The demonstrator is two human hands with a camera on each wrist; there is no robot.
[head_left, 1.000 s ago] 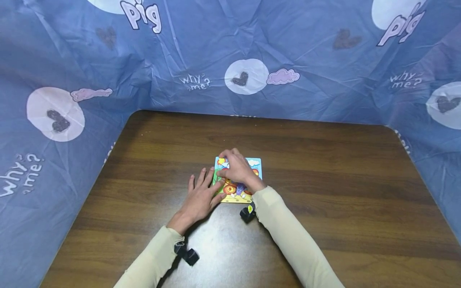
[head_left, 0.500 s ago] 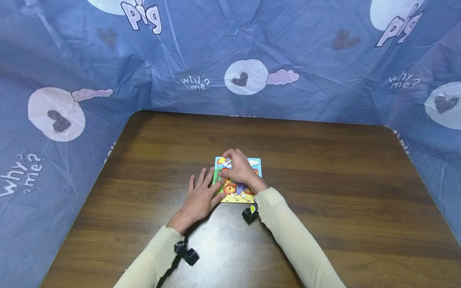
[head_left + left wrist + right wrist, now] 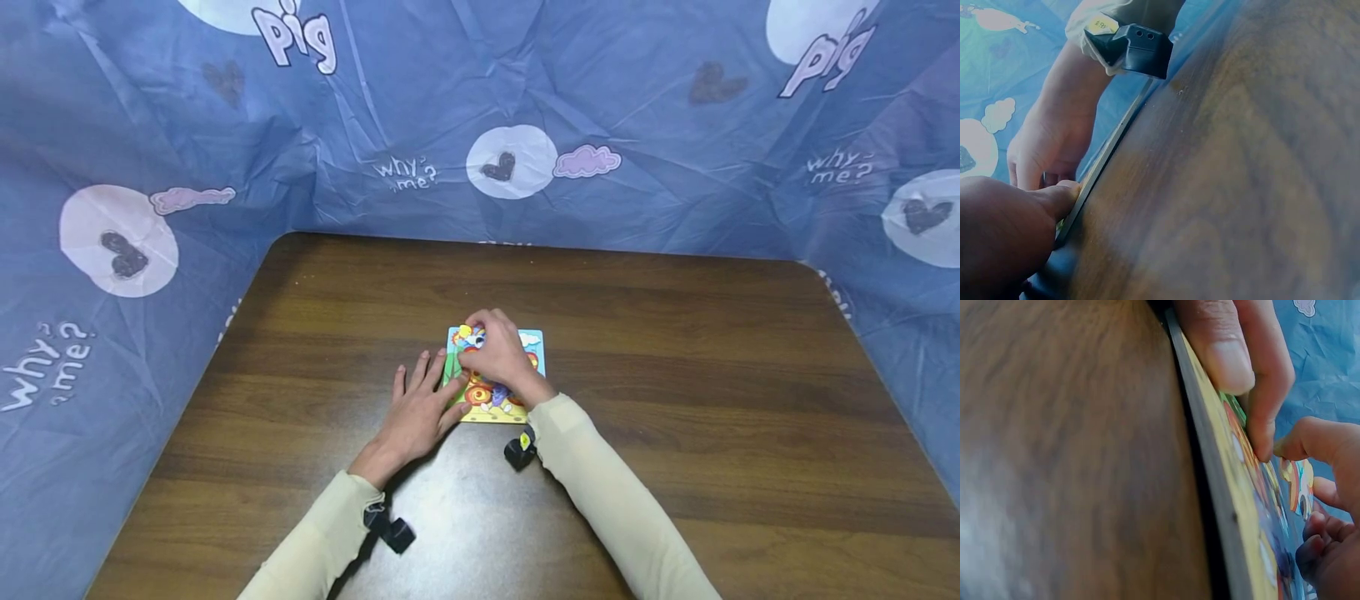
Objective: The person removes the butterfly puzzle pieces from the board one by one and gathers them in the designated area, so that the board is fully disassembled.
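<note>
wooden tabletop (image 3: 675, 400); picture puzzle board (image 3: 534, 343) flat near its middle, toward the near edge. left hand (image 3: 416, 412) flat, fingers straight, thumb pinning the board's left edge. right hand (image 3: 498, 354) fingers curled, pinching a puzzle piece (image 3: 474, 337) at the board's far-left corner. best: keep the board pinned, lower the piece level, press evenly.

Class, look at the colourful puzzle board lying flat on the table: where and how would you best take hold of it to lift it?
Probably by its bare right edge. The puzzle board lies flat and thin on the table, so slide fingertips under that edge and pinch with the thumb on top. The left hand steadies the left edge and the right hand covers the middle.
</note>
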